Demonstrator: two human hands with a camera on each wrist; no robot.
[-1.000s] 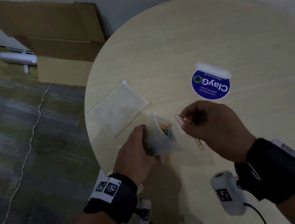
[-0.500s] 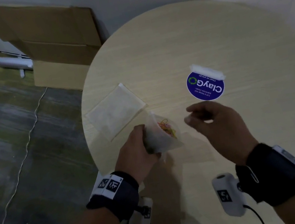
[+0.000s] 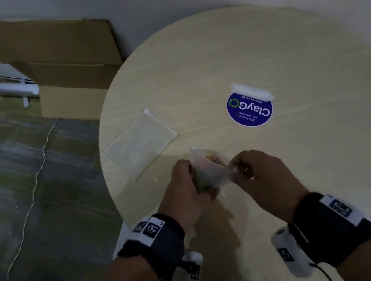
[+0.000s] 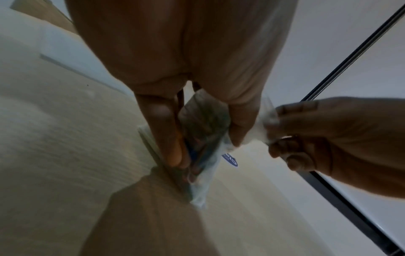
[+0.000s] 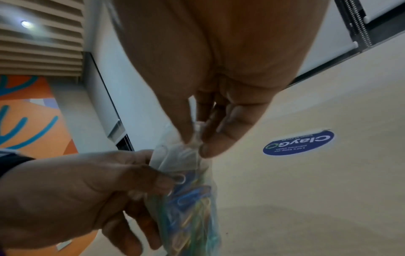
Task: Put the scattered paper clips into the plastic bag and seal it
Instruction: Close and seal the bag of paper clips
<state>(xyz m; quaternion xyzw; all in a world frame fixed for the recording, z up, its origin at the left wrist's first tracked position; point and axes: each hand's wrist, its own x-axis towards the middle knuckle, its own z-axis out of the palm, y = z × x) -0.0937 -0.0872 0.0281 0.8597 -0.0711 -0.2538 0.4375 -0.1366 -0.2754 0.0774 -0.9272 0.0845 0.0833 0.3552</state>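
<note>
A small clear plastic bag [image 3: 209,173] full of coloured paper clips [image 5: 192,204] hangs upright above the near edge of the round table [image 3: 263,53]. My left hand [image 3: 184,184] grips the bag's left side, fingers curled round it. My right hand [image 3: 245,167] pinches the bag's top edge between thumb and fingers; the right wrist view shows the pinch [image 5: 195,140] on the crumpled mouth. In the left wrist view the bag [image 4: 203,131] sits between my left fingers. No loose clips show on the table.
A second, flat clear bag [image 3: 140,143] lies on the table to the left. A blue round "ClayGo" sticker [image 3: 250,107] sits further back. Folded cardboard boxes [image 3: 64,69] lean on the wall by the floor, with a white cable [image 3: 37,170] running past.
One second ago my right hand held an orange paper clip at the bag's mouth. That clip is gone from the hand, which has moved left and now pinches the bag's top edge.
</note>
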